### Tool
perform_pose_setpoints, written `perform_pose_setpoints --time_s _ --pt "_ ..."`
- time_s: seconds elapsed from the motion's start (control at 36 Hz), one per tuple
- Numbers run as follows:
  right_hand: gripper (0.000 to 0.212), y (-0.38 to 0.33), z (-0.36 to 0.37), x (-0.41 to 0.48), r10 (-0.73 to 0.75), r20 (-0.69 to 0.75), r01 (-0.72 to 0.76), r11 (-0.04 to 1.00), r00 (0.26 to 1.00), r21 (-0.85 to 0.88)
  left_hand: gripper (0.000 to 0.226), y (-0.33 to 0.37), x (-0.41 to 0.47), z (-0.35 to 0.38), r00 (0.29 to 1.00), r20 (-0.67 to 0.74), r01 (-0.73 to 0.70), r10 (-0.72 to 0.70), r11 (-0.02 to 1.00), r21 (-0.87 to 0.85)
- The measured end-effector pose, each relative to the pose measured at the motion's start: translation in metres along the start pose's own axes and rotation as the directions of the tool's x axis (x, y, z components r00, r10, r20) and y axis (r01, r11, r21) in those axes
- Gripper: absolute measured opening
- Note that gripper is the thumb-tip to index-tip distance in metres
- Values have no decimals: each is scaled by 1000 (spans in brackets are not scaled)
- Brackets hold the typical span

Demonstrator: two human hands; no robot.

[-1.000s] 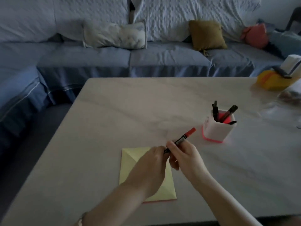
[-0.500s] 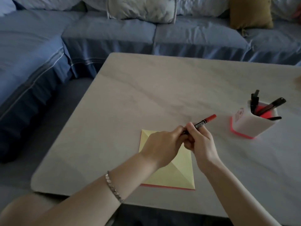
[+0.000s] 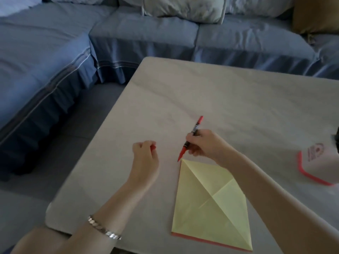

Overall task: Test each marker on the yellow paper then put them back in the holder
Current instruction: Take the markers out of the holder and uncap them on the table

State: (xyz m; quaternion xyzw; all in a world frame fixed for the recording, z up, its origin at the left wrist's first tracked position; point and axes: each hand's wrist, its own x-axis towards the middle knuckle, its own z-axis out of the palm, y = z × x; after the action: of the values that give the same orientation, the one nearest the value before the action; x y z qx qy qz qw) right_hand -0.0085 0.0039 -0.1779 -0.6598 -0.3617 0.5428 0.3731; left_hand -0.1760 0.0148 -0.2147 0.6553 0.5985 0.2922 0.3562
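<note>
My right hand (image 3: pixel 205 143) grips a red marker (image 3: pixel 191 137), its bare red tip pointing down just above the top corner of the folded yellow paper (image 3: pixel 211 208). Off to the left, my left hand (image 3: pixel 145 156) is curled and pinches the marker's red cap (image 3: pixel 153 147) above the table. The white holder (image 3: pixel 319 162) with its red base is cut off at the right edge; its markers are barely in view.
The pale table (image 3: pixel 229 99) has its left edge and rounded near-left corner close to my left arm. A blue sofa (image 3: pixel 137 33) wraps around the far and left sides, with pillows on it.
My hands have come apart: the left pulled the cap off and moved left, the right turned the marker tip-down toward the paper. The view tilted down and left.
</note>
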Motion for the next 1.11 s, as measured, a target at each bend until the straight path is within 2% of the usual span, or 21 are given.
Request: perform_pose_setpoints --time_s 0.03,0.08,0.14,0.19,0.25,0.33,0.39,0.47,0.67,0.75,0.81,0.86,0.94,1.06,1.11 --pt "24 0 9 10 -32 28 37 985 999 -168 25 -2 1 -1 1000 -11 3 -3 1000 -8" --pt "17 2 27 24 -67 58 86 892 996 -445 25 -7 3 -2 1000 -26 -14 14 1000 -7" --pt "16 5 43 32 -77 61 98 778 995 -621 25 -11 5 -1 999 -34 -35 36 999 24" --pt "17 10 53 35 -83 41 87 687 996 -722 24 -14 6 2 997 -46 -57 60 996 68" --pt "14 12 56 33 -89 2 61 660 996 -749 23 -18 7 8 997 -42 -57 62 992 114" --pt "34 15 49 23 -105 -64 26 688 992 -725 10 -19 8 16 996 -14 -79 83 978 191" --pt "40 19 39 12 -116 -91 24 736 989 -677 9 -19 7 20 995 -1 -100 103 968 232" --pt "36 30 16 -7 -154 -123 37 756 980 -654 9 -23 6 24 988 -8 -147 156 943 297" --pt "23 50 -52 -71 -215 -203 34 762 955 -647 21 -9 0 27 990 -19 -114 141 867 485" --pt "17 55 -87 -98 -223 -271 -6 762 936 -647 28 18 1 40 969 49 -237 244 849 472" --pt "8 54 -113 -114 -255 -341 -23 770 905 -638 41 46 0 55 927 130 -375 353 850 370" --pt "6 50 -140 -129 -310 -426 -25 784 850 -620 44 77 -8 68 872 220 -485 438 832 268" --pt "6 40 -178 -150 -396 -574 -9 818 716 -576 46 114 -22 91 805 325 -561 497 815 144" --pt "11 34 -217 -159 -455 -709 -108 797 539 -594 35 132 -34 114 754 396 -616 523 773 153" --pt "16 37 -230 -153 -441 -739 -148 801 510 -580 43 137 -37 120 712 432 -661 554 736 144"
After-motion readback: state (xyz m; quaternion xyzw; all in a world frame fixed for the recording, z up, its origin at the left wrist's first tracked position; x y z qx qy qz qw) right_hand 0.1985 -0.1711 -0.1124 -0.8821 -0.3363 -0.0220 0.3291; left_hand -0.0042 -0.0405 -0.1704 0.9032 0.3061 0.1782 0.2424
